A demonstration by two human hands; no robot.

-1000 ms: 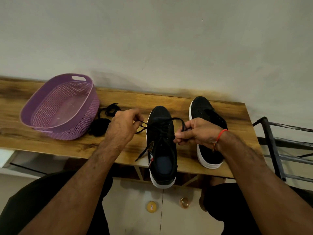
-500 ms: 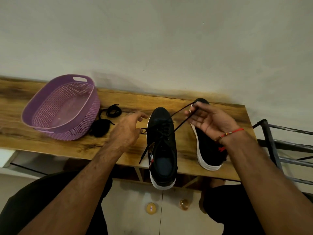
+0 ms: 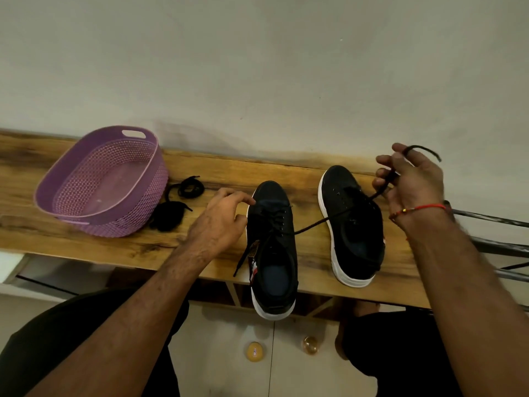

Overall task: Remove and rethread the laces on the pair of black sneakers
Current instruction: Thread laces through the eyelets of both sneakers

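Two black sneakers with white soles lie on the wooden bench [image 3: 309,179]. The left sneaker [image 3: 272,253] is partly laced, its heel hanging over the front edge. The right sneaker [image 3: 353,224] has bare eyelets. My right hand [image 3: 409,184] is raised over the right sneaker's toe and pinches the black lace [image 3: 312,226], which runs taut from the left sneaker's eyelets up to my fingers. My left hand [image 3: 220,222] rests against the left sneaker's toe side, fingers loosely bent, holding nothing. The lace's other end [image 3: 243,260] hangs down beside that sneaker.
A purple perforated basket [image 3: 103,181] stands at the bench's left. Beside it lie a coiled black lace [image 3: 190,189] and a black bundle [image 3: 169,214]. A dark metal frame [image 3: 498,245] stands to the right. Two small round objects [image 3: 254,351] lie on the floor below.
My right hand has drawn the lace up and to the right, pulling it taut through the left sneaker's eyelets. My left hand let go of its lace end and now steadies the sneaker.
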